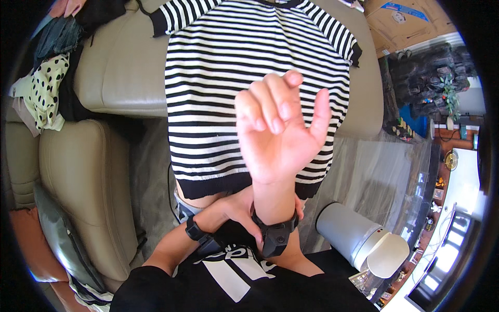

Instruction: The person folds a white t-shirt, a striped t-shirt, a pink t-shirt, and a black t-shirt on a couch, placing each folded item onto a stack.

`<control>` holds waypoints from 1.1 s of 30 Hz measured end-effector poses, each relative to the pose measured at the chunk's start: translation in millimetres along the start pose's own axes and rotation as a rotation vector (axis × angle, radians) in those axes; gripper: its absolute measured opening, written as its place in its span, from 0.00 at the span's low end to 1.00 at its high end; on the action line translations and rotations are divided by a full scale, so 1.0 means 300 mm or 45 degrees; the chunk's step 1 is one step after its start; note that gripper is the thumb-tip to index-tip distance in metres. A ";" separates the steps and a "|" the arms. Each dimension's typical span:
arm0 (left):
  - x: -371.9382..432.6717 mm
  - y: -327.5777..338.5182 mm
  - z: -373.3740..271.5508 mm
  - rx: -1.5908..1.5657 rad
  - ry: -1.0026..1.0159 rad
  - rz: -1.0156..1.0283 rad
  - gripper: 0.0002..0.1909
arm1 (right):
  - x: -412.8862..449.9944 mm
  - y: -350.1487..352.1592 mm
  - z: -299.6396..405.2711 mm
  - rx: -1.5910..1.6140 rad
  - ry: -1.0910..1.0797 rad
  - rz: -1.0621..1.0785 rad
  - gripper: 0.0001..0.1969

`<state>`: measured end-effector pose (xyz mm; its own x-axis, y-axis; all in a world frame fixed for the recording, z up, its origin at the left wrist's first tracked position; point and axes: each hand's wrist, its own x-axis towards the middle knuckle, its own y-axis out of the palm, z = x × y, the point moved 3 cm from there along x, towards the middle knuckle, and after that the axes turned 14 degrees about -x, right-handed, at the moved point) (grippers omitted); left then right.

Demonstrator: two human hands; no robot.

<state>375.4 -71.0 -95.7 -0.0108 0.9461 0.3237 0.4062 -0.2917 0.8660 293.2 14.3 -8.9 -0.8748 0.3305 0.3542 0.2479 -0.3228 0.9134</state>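
Observation:
My right hand [278, 128] is raised palm up in front of me. Its fingers curl loosely, the thumb stands apart, and it holds nothing. Around my right wrist sits a black strap with a bulky black device [276, 240]. My left hand [243, 210] wraps that wrist from the left, its thumb against the device and fingertips showing on the far side. A second black wristband [195, 228] is on my left wrist. Behind the raised hand, a black-and-white striped short-sleeved knit top [210, 97] lies spread over a beige leather sofa section [124, 70], its black hem towards me.
Clothes, including a polka-dot garment [48, 87], are heaped at the far left. A beige sofa seat [84, 175] with a grey cushion [66, 238] stands at left. To the right are a grey cylindrical bin [347, 230] with its lid up, a rock water feature [429, 85] and cardboard [405, 23].

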 end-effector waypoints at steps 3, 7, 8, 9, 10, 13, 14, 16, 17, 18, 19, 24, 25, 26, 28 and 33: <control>0.014 0.023 -0.029 0.029 -0.035 -0.024 0.46 | -0.010 0.012 0.004 -0.026 0.016 -0.025 0.22; -0.076 -0.023 0.005 0.050 -0.030 -0.280 0.50 | -0.001 0.006 0.002 -0.074 -0.032 0.062 0.22; -0.047 -0.008 -0.008 0.043 -0.041 -0.192 0.50 | -0.006 0.005 -0.004 -0.093 -0.023 0.096 0.23; -0.031 -0.012 -0.005 0.042 -0.014 -0.126 0.47 | -0.008 0.000 -0.013 -0.107 -0.011 0.138 0.25; -0.025 -0.008 0.003 0.042 0.016 -0.061 0.44 | -0.010 -0.005 -0.022 -0.149 0.005 0.201 0.27; -0.041 -0.001 0.026 -0.047 0.034 -0.140 0.42 | -0.017 -0.023 -0.055 -0.236 0.029 0.268 0.29; -0.036 0.001 0.024 -0.051 0.037 -0.127 0.42 | -0.014 -0.028 -0.054 -0.258 0.019 0.291 0.29; -0.039 0.008 0.035 -0.075 0.058 -0.129 0.44 | -0.017 -0.035 -0.044 -0.286 -0.011 0.246 0.29; -0.041 0.007 0.036 -0.087 0.088 -0.135 0.46 | -0.015 -0.033 -0.041 -0.276 -0.019 0.230 0.29; -0.045 0.002 0.038 -0.091 0.087 -0.137 0.46 | -0.013 -0.030 -0.036 -0.265 -0.026 0.214 0.29; -0.051 -0.004 0.038 -0.128 0.108 -0.130 0.48 | -0.013 -0.025 -0.028 -0.262 -0.034 0.189 0.29; -0.074 -0.015 0.041 -0.143 0.087 -0.260 0.49 | 0.000 -0.005 -0.010 -0.185 -0.053 0.102 0.27; -0.073 -0.018 0.039 -0.154 0.065 -0.271 0.49 | 0.003 -0.008 -0.010 -0.197 -0.055 0.138 0.27; -0.067 -0.015 0.038 -0.164 0.044 -0.279 0.49 | 0.005 -0.009 -0.008 -0.197 -0.056 0.138 0.27; -0.065 -0.012 0.035 -0.175 0.021 -0.234 0.49 | 0.006 -0.013 -0.006 -0.210 -0.051 0.148 0.27; -0.115 0.034 0.016 -0.044 0.109 -0.335 0.46 | -0.061 -0.032 0.075 -0.225 -0.026 0.030 0.26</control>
<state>384.2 -105.9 -99.7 -0.1898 0.9749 0.1160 0.3477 -0.0438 0.9366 316.2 31.4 -19.6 -0.8604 0.3387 0.3809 0.1897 -0.4808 0.8561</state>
